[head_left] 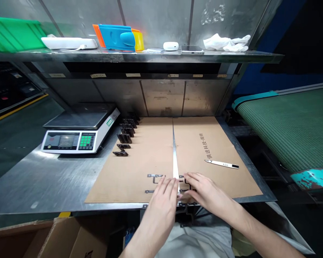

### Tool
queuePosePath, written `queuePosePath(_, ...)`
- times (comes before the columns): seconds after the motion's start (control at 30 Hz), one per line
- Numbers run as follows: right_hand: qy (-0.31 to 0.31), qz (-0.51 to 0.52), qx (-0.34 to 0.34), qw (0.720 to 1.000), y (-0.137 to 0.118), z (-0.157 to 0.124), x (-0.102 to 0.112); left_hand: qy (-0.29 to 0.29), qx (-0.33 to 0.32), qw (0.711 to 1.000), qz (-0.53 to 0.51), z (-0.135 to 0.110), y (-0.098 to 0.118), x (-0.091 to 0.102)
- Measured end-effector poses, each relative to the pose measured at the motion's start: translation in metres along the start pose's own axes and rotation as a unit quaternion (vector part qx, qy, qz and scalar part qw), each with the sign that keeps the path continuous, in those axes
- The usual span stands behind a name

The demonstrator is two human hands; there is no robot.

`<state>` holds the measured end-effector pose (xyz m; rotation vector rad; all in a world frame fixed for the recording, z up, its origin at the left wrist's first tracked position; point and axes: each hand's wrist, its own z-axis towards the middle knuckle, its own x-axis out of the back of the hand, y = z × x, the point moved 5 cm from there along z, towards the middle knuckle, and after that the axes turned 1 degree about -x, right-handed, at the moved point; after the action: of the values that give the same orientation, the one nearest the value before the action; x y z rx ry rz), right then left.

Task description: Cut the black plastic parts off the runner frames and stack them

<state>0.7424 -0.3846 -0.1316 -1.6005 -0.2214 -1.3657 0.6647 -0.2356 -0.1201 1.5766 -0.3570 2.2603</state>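
- Head cam: left hand [163, 197] and right hand [206, 188] sit half-open, fingers down, can't tell if they're gripping anything
- dark metal brackets [154, 178] lie between them on a cardboard sheet [140, 161]
- cardboard's probably there to protect them from the steel worktop [51, 182]

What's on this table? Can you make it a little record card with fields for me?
Left hand: on the cardboard sheet, by its centre seam
Right hand: next to a dark metal bracket
Left of the hands: a second metal bracket
Along the sheet's left edge: a row of dark metal parts
Also on the sheet: a white strip marked A26
Beside the sheet: a digital scale
Underneath: a steel table
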Motion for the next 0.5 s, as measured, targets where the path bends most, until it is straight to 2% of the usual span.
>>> queuePosePath(0.13, 0.045, 0.003, -0.015, 0.999, -0.004, -0.006, 0.019, 0.056, 0.081, 0.994, -0.043, -0.012, -0.03, 0.017)
queuePosePath(0.23, 0.056, 0.003, -0.013, 0.998, -0.013, -0.009, 0.032, 0.065, 0.105, 0.989, -0.076, -0.017, -0.043, 0.022)
queuePosePath(0.37, 0.061, 0.014, -0.002, 0.998, -0.023, -0.012, 0.041, 0.077, 0.101, 0.986, -0.11, -0.017, -0.045, 0.023)
queuePosePath(0.5, 0.064, 0.03, 0.008, 0.997, -0.029, -0.015, 0.04, 0.084, 0.102, 0.984, -0.123, -0.013, -0.043, 0.023)
